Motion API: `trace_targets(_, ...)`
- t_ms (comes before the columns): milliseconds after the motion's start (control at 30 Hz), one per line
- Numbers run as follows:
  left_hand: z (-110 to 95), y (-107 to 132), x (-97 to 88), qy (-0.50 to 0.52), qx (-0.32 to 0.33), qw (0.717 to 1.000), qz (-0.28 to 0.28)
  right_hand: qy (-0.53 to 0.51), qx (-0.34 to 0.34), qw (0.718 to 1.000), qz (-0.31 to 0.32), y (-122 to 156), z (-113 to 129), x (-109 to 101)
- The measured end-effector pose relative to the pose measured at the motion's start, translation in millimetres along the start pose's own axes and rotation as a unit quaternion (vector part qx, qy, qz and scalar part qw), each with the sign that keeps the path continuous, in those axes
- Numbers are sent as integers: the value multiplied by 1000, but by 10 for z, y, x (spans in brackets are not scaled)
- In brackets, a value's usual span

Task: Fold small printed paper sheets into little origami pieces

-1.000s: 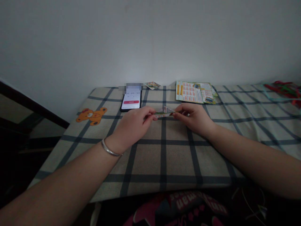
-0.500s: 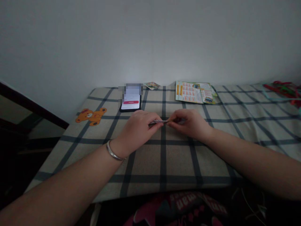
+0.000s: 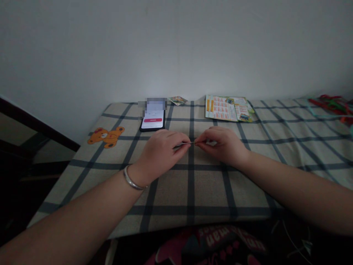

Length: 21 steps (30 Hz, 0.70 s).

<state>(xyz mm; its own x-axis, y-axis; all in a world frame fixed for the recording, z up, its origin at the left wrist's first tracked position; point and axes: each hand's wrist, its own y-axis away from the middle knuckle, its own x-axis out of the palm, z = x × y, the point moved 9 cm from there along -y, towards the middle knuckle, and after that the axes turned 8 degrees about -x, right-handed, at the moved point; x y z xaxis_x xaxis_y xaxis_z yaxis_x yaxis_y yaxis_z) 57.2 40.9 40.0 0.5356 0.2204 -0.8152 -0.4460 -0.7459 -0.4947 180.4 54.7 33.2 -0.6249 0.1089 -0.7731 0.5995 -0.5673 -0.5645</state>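
Note:
A thin flat piece [image 3: 192, 142], seen nearly edge-on, is held between my two hands above the checked tablecloth; its kind cannot be made out. My left hand [image 3: 168, 145], with a silver bangle [image 3: 132, 180] at the wrist, pinches its left end between thumb and fingers. From the other side my right hand [image 3: 220, 143] pinches the right end. The fingertips of both hands are close together but apart, and most of the piece is hidden by the fingers.
Behind my left hand lies a phone [image 3: 153, 119] with a lit screen. Printed leaflets [image 3: 228, 108] and a small printed piece [image 3: 178, 100] lie by the wall. A bear picture [image 3: 107, 137] is at left on the tablecloth [image 3: 176, 191]. Red and green items [image 3: 332, 105] lie far right.
The thin piece has tilted and now shows as a narrower line. The fingertips of my hands have drawn slightly apart. Both hands keep their pinch.

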Motion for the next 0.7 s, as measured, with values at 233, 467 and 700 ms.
trace_targets(233, -3, 1, -27, -21, 23, 999, -9, -72, 36, 997, -14, -9, -36, 0)
trace_targets(467, -71, 20, -29, -79, 79, 994, -19, -174, 78, 982, -13, -2, -123, 23)
trace_targets(700, -183, 50, -28, -110, 119, 987, -19, -206, 83, 974, 32, -17, -125, 154)
